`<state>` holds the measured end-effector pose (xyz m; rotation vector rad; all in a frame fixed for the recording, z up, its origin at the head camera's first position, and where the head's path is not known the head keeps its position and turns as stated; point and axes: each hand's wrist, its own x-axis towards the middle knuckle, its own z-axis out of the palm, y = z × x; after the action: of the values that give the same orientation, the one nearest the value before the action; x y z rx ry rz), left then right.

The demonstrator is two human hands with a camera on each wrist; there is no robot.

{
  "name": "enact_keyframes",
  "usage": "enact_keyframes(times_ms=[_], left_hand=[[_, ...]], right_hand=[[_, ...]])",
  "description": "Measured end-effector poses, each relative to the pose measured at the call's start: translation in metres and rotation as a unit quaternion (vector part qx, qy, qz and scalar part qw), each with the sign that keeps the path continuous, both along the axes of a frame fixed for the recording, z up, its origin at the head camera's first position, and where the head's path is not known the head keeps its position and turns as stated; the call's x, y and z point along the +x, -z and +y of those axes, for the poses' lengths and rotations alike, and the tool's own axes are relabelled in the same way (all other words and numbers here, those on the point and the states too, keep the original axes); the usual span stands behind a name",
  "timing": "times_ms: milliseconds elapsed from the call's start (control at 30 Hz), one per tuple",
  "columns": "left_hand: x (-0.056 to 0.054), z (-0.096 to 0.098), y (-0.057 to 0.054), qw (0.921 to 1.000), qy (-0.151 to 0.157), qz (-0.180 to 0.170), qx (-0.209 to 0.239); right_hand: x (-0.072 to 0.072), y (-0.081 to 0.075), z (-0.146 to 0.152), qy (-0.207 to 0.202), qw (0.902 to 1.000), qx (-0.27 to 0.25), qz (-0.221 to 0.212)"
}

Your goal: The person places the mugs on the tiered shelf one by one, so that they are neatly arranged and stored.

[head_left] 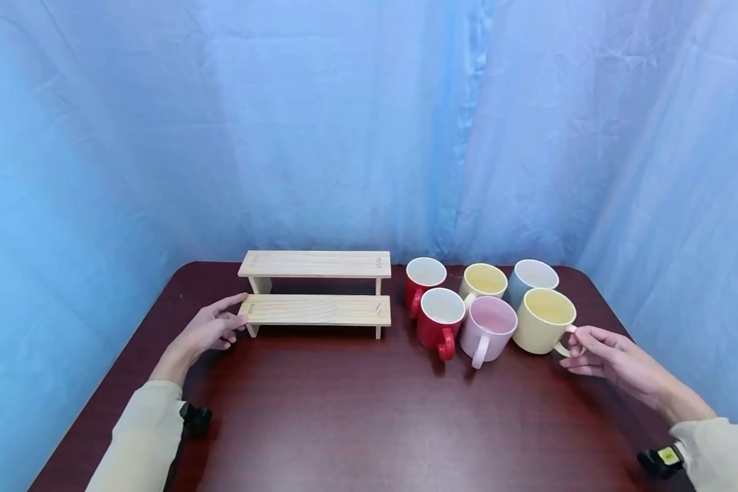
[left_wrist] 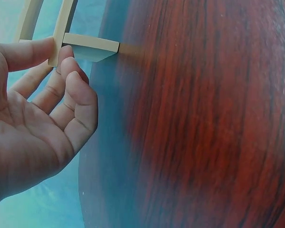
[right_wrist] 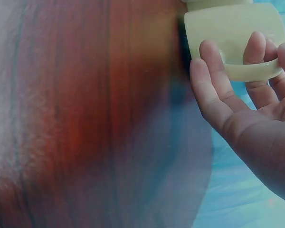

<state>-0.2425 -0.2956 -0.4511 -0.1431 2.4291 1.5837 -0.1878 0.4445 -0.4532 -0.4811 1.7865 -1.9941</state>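
Note:
At the left, a two-tier wooden shelf (head_left: 316, 310) stands on the table, its upper board set behind the lower one. My left hand (head_left: 210, 328) pinches the left end of the lower board, thumb on one face and fingers on the other, as the left wrist view shows. On the right, my right hand (head_left: 618, 359) holds the handle of the front yellow mug (head_left: 538, 331). Fingers pass through that handle (right_wrist: 251, 72) in the right wrist view, with the thumb on its upper end. The mug is upright beside the pink mug (head_left: 482, 338).
Several other mugs stand close together: a front red mug (head_left: 433, 331), a back red mug (head_left: 413, 283), a back yellow mug (head_left: 495, 295) and a light blue mug (head_left: 516, 287). Blue curtains (head_left: 344, 137) surround the dark wooden table (head_left: 369, 417).

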Motion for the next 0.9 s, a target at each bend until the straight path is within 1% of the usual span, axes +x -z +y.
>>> enact_keyframes(times_ms=[100, 233, 433, 567, 700, 833, 900], left_hand=[[0.003, -0.001, 0.000, 1.0000, 0.003, 0.001, 0.002], [0.007, -0.003, -0.001, 1.0000, 0.005, 0.001, 0.004], [0.010, -0.004, -0.004, 0.9998, 0.012, 0.012, -0.008], [0.009, -0.005, -0.005, 0.9999, 0.010, 0.010, -0.010], [0.007, -0.005, -0.004, 0.9999, 0.011, 0.007, -0.006], [0.004, -0.004, -0.004, 0.9999, 0.015, 0.006, 0.002], [0.002, -0.002, -0.002, 0.9998, 0.017, 0.006, 0.005]], right_hand=[[0.004, -0.012, -0.001, -0.007, 0.9999, -0.005, 0.011], [0.007, -0.033, -0.005, -0.014, 0.9993, -0.013, 0.031], [0.005, -0.067, -0.021, -0.026, 0.9969, -0.033, 0.066], [0.001, -0.090, -0.040, -0.037, 0.9954, -0.034, 0.082], [-0.004, -0.108, -0.064, -0.032, 0.9952, -0.023, 0.089], [-0.012, -0.120, -0.091, -0.024, 0.9956, -0.012, 0.089], [-0.017, -0.124, -0.106, -0.014, 0.9959, 0.005, 0.090]])
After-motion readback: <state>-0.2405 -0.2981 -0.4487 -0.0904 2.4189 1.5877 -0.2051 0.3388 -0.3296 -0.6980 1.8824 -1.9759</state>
